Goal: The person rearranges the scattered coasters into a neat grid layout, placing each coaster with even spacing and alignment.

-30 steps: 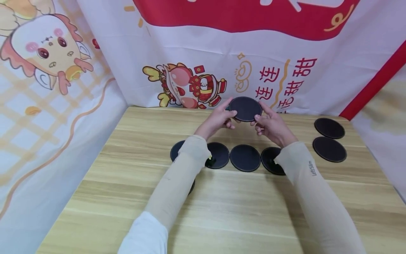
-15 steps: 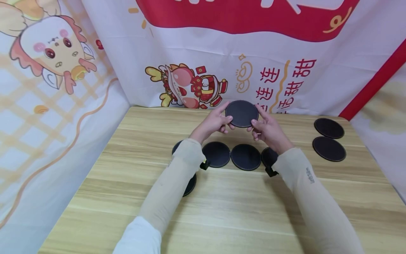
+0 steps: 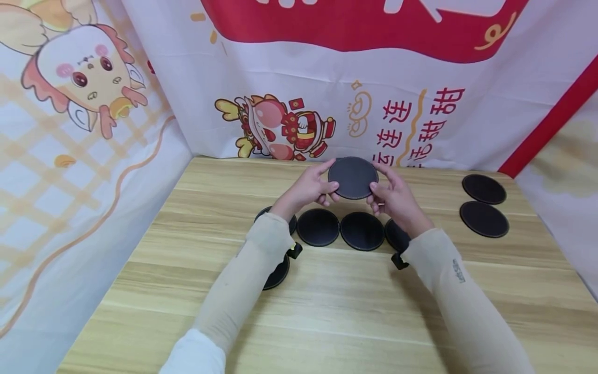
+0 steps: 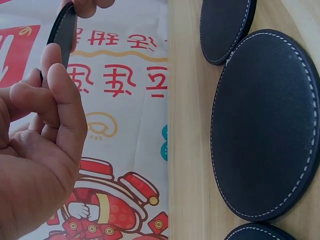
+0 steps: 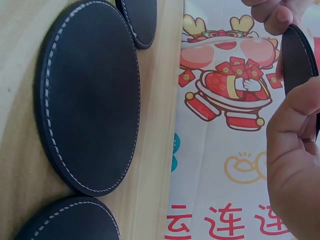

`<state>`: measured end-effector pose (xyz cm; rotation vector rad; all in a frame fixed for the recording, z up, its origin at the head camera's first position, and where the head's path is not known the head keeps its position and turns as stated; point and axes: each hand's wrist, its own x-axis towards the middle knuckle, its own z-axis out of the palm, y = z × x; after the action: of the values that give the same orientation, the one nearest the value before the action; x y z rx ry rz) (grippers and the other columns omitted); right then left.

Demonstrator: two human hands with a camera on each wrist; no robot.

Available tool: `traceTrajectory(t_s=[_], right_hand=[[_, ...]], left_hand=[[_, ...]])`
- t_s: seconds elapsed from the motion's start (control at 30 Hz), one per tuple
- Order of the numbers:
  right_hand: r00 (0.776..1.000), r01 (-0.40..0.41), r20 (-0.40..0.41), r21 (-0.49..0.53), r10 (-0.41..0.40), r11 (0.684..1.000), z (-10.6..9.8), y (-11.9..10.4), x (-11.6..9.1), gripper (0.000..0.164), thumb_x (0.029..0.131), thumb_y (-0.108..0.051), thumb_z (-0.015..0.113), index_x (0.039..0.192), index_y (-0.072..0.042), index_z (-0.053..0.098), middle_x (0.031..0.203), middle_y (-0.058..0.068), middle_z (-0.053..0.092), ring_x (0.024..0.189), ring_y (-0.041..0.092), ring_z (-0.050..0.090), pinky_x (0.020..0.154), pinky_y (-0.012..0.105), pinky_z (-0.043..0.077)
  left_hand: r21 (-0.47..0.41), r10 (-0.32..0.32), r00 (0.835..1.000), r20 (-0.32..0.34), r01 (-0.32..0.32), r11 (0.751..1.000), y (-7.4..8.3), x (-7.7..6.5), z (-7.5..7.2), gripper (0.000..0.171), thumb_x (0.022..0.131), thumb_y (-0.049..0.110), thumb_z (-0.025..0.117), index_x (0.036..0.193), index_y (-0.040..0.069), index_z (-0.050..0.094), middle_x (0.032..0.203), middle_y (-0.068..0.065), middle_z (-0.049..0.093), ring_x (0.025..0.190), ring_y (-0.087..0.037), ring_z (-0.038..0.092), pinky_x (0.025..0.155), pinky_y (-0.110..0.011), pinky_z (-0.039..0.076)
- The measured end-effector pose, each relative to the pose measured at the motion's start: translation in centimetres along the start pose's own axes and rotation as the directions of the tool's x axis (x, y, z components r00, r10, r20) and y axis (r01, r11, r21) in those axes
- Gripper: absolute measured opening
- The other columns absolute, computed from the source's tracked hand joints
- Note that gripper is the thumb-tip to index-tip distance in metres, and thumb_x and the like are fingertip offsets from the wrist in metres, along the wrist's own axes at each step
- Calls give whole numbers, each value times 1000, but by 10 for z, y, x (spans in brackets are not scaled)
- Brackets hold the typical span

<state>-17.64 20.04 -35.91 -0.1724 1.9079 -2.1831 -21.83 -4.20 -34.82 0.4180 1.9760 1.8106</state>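
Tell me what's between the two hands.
In the head view, a round black coaster lies between them, its opposite edges held by the left hand and right hand.

I have a light wood-grain table (image 3: 345, 317) in front of me. Flat on it, four round black discs (image 3: 318, 227) sit in a left-to-right row, edges touching or nearly so; the end two are partly hidden. A fifth disc (image 3: 278, 272), also partly hidden, lies nearer me at the row's left end. Two more discs (image 3: 484, 219) lie far right, just beside each other.
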Motion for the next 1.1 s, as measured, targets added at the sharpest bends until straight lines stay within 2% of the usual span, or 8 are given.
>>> traceTrajectory(t_s=[0.2,0.43,0.6,0.77,0.9,1.1], right_hand=[[1000,5,-24,-33,-6,999,6,4,-6,57,108,-11,48,160,-19,27,67,7,60,52,16,52,48,27,50],[1000,-29,-7,-91,29,995,13,9,-16,62,109,-14,47,163,-25,20,71,7,62,55,15,53,52,27,51],[999,-40,21,-105,42,994,16,15,-23,64,109,-15,47,164,-28,17,72,7,62,55,16,52,52,28,51],[998,-47,34,-89,50,995,19,19,-31,64,109,-15,47,164,-28,17,70,7,61,54,15,50,50,28,49],[998,-49,45,-57,52,997,25,22,-40,65,108,-15,49,164,-25,16,69,6,62,53,15,50,50,27,49],[996,-55,71,-41,57,998,35,27,-55,67,108,-14,49,164,-25,15,69,6,62,53,14,50,49,26,48]], left_hand=[[-12,-15,1000,-1,15,1000,-1,-10,0,72,102,3,58,163,21,23,87,-31,69,42,-16,45,54,-28,54],[-13,-21,1000,-1,21,1000,-5,-23,0,72,102,2,58,163,18,23,73,-18,70,47,-19,53,52,-26,53],[14,-50,999,1,50,999,-10,-32,0,71,102,4,58,163,20,24,75,-17,71,54,-22,60,54,-27,54],[11,-55,998,18,55,998,-13,-43,1,71,103,5,57,163,22,22,77,-17,71,46,-17,51,56,-28,55],[-14,-59,998,38,60,998,-14,-55,2,71,104,5,55,163,25,21,82,-22,71,45,-16,44,57,-28,55],[-43,-60,994,87,64,997,-18,-77,1,71,105,5,54,163,27,20,85,-25,70,48,-17,44,59,-29,56]])
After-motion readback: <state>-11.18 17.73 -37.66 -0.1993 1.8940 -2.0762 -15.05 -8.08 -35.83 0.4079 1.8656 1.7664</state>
